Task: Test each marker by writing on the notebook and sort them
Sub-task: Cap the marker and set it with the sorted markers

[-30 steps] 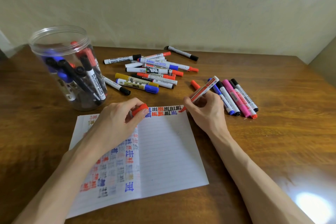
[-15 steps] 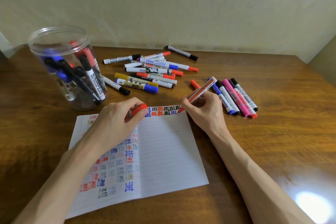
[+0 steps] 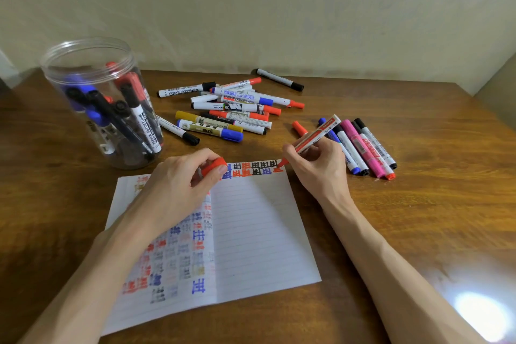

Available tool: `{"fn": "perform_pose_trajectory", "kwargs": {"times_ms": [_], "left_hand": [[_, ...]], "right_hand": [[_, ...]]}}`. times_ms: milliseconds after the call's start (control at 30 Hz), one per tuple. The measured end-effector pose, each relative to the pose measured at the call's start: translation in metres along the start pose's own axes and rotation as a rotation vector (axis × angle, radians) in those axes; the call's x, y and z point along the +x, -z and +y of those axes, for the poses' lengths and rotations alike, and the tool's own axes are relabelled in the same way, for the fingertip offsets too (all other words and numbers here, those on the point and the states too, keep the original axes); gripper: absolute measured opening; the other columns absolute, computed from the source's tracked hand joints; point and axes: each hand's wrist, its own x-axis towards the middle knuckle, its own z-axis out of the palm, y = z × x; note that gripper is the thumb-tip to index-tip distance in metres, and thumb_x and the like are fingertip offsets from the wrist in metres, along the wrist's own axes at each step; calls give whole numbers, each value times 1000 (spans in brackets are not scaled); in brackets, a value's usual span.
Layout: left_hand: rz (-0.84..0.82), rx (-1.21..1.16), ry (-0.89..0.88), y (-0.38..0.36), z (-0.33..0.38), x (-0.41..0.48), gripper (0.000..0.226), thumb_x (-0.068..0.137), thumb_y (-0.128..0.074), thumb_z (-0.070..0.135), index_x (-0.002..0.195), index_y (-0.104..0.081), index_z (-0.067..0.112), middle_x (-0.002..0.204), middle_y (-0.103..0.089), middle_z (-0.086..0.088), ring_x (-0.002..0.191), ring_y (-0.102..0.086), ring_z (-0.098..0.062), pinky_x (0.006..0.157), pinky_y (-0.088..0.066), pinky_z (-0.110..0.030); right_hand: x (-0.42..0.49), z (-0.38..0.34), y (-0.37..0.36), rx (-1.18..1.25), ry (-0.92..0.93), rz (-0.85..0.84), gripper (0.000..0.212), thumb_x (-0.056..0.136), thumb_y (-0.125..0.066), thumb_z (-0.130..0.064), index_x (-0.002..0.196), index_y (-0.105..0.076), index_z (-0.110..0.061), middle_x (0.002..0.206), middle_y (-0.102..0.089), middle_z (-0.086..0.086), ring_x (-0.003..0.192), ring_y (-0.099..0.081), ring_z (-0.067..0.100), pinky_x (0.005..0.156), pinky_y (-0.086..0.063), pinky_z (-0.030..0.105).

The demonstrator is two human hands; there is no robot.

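A brown wooden table [image 3: 418, 218] runs back to a pale, mottled wall [image 3: 279, 8]; a bright glare [image 3: 480, 313] sits on the wood at the near right. The open notebook [image 3: 251, 232] lies flat near the front. The right grip [image 3: 318, 167] pinches a red marker [image 3: 317, 135], its tip on the page's top right corner. The left grip [image 3: 178, 187] rests on the notebook's top edge, fingers curled round a red cap [image 3: 213, 166]. A clear jar [image 3: 103, 103] of markers stands left, a loose pile [image 3: 231, 109] lies behind the notebook, and a short row [image 3: 363, 148] lies right.
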Motion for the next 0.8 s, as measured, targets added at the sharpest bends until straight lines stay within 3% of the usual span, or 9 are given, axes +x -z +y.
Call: {"fn": "perform_pose_trajectory", "kwargs": {"times_ms": [500, 800], "left_hand": [[13, 4, -15, 0, 1, -1, 28, 98, -50, 52, 116, -61, 34, 103, -66, 19, 90, -65, 3, 64, -50, -13], [8, 1, -13, 0, 1, -1, 28, 98, -49, 53, 116, -61, 34, 103, -66, 20, 89, -65, 3, 63, -49, -12]], "right_hand": [[-1, -4, 0, -17, 34, -38, 21, 93, -78, -31, 79, -64, -28, 76, -69, -17, 78, -71, -3, 68, -55, 10], [0, -2, 0, -38, -3, -76, 16, 93, -78, -27, 85, -69, -16, 78, -70, -15, 77, -72, -4, 65, -56, 10]]}}
